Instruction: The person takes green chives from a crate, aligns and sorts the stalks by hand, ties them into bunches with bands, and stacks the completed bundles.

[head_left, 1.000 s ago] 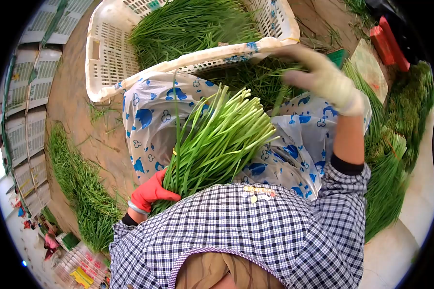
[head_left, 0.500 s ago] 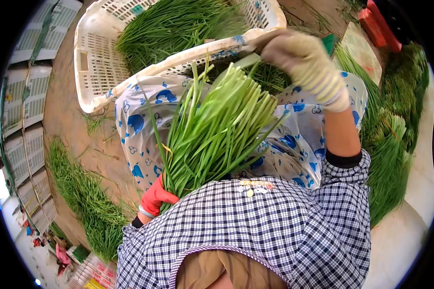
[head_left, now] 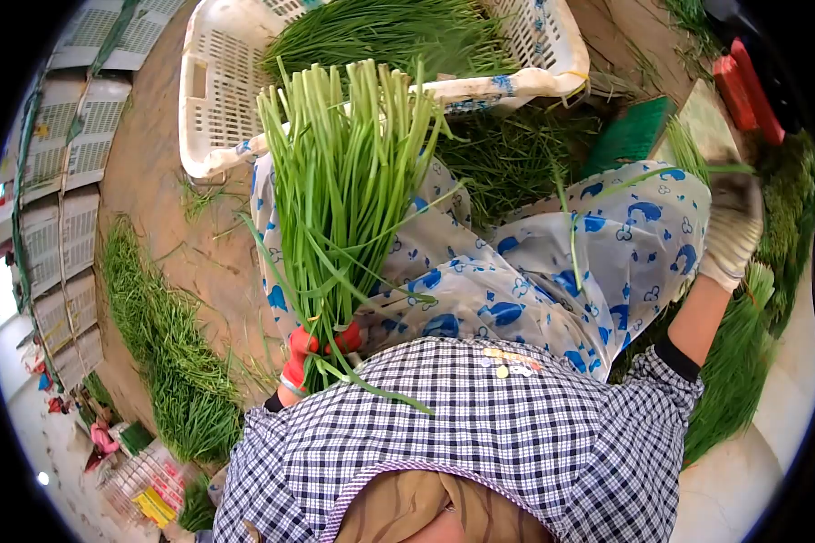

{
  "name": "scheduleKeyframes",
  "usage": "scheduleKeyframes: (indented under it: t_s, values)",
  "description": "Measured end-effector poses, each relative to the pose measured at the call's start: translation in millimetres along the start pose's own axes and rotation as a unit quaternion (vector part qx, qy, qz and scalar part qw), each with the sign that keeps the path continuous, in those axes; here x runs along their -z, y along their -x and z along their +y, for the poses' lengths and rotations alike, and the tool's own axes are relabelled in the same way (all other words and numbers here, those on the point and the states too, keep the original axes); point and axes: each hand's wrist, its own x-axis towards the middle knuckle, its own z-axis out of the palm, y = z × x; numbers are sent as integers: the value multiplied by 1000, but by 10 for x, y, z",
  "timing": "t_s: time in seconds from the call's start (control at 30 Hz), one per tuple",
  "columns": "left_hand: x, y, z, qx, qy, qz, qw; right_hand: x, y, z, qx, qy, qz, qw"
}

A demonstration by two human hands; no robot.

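My left hand [head_left: 312,355], in a red glove, is closed round the lower part of a bundle of long green stalks [head_left: 344,172]. The pale cut ends point up, in front of the white crate. My right hand [head_left: 733,226], in a dirty cream glove, is at the right beside my covered knee; its fingers are smeared by motion and what they hold, if anything, cannot be made out. Loose green blades lie across the clear plastic cover [head_left: 643,217] with blue prints on my legs.
Beyond my knees stands a white slatted crate [head_left: 215,100] with greens inside. A green board [head_left: 629,136] and a red object [head_left: 743,90] are at upper right. Greens are heaped on the floor at left [head_left: 167,344] and in bundles at right [head_left: 733,371].
The bundle in my left hand has risen and now stands more upright. My right hand has swung away from it, out to the right. Loose blades now lie over the right knee.
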Motion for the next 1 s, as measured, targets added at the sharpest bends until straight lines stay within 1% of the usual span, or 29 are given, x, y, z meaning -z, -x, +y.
scheduleKeyframes:
  t_s: [0.03, 0.07, 0.1, 0.13, 0.17, 0.2, 0.23, 0.27, 0.3, 0.33, 0.4, 0.43, 0.47, 0.5, 0.57, 0.6, 0.63, 0.67, 0.7, 0.73, 0.77, 0.8, 0.87, 0.9, 0.97, 1.0]
  values:
    - [7, -1, -14, -1, 1, -4, 1000, -76, 28, 4, -60, 177, -129, 974]
    - [4, -24, -12, -2, 2, -11, 1000, -245, 66, -29, -68, 347, -272, 895]
    - [12, -36, -3, -3, -3, -20, 1000, -654, 253, -106, -76, 531, -292, 792]
    - [23, -47, 11, -6, -8, -34, 999, -742, 280, 59, 58, 600, -339, 722]
    - [39, -65, 28, -7, -13, -42, 999, -1078, 299, 168, 116, 551, -327, 759]
    - [68, -95, 38, -9, -16, -53, 998, -1232, 326, 218, 83, 525, -384, 755]
    - [99, -112, 51, -11, -20, -64, 998, -1428, 354, 248, 21, 473, -432, 767]
    - [137, -135, 53, -12, -22, -80, 997, -1593, 379, 427, -45, 394, -458, 796]
    - [155, -159, 65, -14, -34, -82, 996, -1714, 416, 734, -96, 275, -465, 836]
    - [189, -190, 64, -13, -53, -81, 995, -1792, 472, 1156, -122, 134, -478, 860]
    - [74, -198, 129, -14, -140, -43, 989, -2097, 601, 1477, -150, -40, -437, 886]
    - [-25, -146, 175, -9, -224, 1, 975, -2245, 678, 1597, -155, -104, -413, 891]
    - [-418, -42, 300, -35, -166, 6, 986, -2340, 734, 1671, -160, -151, -392, 893]
    - [-422, 39, 395, -38, -164, 10, 986, -2376, 751, 1678, -193, -177, -386, 885]
    - [-229, 249, 655, -41, -314, 82, 945, -2421, 789, 1713, -265, -227, -362, 864]
    - [-138, 360, 862, -27, -362, 137, 922, -2427, 805, 1721, -304, -249, -346, 852]
    - [-72, 442, 1093, -14, -406, 190, 894, -2439, 798, 1704, -302, -248, -349, 852]
    - [-45, 507, 1300, -85, -496, 257, 825, -2456, 793, 1679, -309, -253, -335, 854]
    - [-110, 547, 1465, -153, -574, 319, 738, -2447, 797, 1641, -315, -258, -322, 855]
    - [-456, 523, 1577, -275, -565, 302, 717, -2459, 807, 1555, -334, -285, -308, 844]
    - [-799, 398, 1637, -392, -548, 281, 683, -2485, 805, 1516, -332, -283, -313, 844]
    - [-865, 172, 1722, -434, -612, 205, 628, -2510, 800, 1486, -328, -276, -305, 850]
    - [-1090, -363, 1770, -421, -681, 97, 591, -2553, 817, 1374, -321, -265, -290, 862]
    - [-1288, -660, 1718, -370, -692, 63, 617, -2571, 827, 1322, -317, -263, -293, 863]
    - [-1442, -1166, 1679, -332, -670, -50, 662, -2595, 837, 1224, -291, -245, -294, 877]
    - [-1541, -1253, 1613, -334, -670, -56, 660, -2615, 846, 1145, -304, -241, -280, 878]
